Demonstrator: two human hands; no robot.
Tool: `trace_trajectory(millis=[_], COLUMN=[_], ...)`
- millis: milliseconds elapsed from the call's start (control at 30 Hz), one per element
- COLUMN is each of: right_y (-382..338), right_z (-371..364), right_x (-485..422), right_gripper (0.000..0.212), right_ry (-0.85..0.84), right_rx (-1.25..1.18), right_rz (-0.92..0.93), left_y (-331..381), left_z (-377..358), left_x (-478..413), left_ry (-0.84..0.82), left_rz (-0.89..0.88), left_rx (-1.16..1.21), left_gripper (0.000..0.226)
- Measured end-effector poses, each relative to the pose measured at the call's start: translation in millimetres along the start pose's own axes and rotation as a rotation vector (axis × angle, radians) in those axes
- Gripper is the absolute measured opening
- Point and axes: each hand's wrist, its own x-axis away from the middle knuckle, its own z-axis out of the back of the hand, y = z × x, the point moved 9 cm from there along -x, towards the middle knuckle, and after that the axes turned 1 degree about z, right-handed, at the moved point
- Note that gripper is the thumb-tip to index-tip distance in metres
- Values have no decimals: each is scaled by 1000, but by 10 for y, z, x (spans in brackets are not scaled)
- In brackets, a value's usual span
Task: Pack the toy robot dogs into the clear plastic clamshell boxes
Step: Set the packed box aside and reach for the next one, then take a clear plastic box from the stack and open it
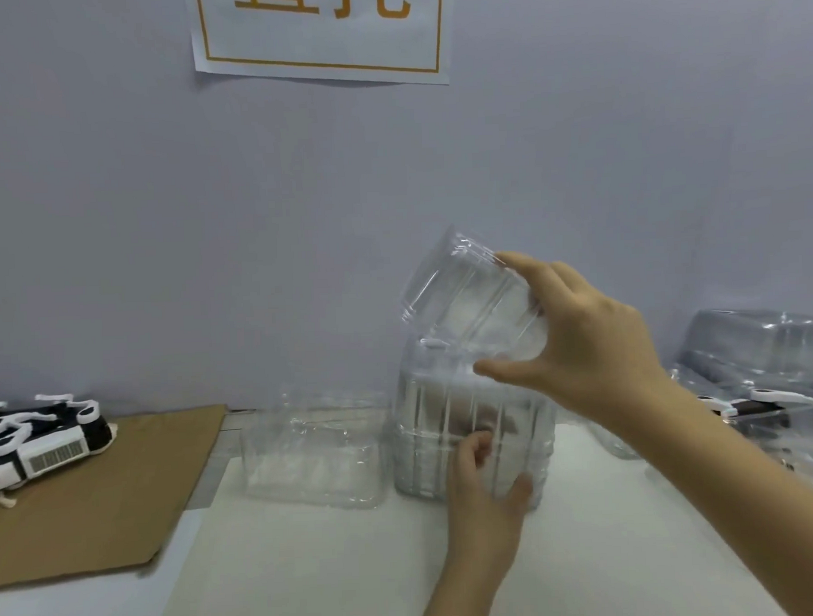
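The right grip clamps the tilted clamshell box above the stack; the left grip clasps the stack. The toy robot dogs lie far left.

Brown cardboard sheet on white table, orange-lettered paper sign on wall

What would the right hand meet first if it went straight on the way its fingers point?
The right hand, holding a tilted clear clamshell box, points left and away; the way looks free until the wall, though depth is unclear.
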Motion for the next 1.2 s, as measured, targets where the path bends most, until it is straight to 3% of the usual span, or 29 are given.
trace_trajectory(millis=[67,100,200,233,300,367,500,600,767,867,967,1067,1200], right_y=[-46,-64,-92,-93,-73,-52,-78,7,185,284,321,261,152], right_z=[62,87,92,62,-38,-126,-200,-226,-344,-319,-284,-289,-323], right_x=[133,189,323,350,390,419,451,475,496,491,446,440,525], right_gripper=[95,95,95,95,98,103,107,92,78,78,84,94,112], right_ry=[57,80,69,35,-63,-138,-196,-231,-316,-296,-288,-306,-311], right_rx=[12,23,14,5,-20,-90,-159,-366,-685,-670,-617,-571,-410], right_rz=[-10,-9,-18,-29,-71,-111,-112,-181,-283,-289,-294,-273,-212], left_y=[16,63,307,422,640,795,870,867,866,842,833,848,878], left_z=[-48,5,315,391,508,599,700,708,652,626,619,647,718], left_x=[-66,-72,-24,23,113,154,208,241,253,274,283,246,241], left_ry=[-129,-141,-54,-61,-86,-59,6,-27,-85,-57,-43,-15,108], left_rz=[59,72,34,8,-42,-76,-118,-124,-105,-85,-38,-16,-27], left_rx=[100,180,431,559,717,701,679,741,775,764,817,835,682], left_gripper=[69,66,21,15,32,40,32,29,54,48,16,13,3])
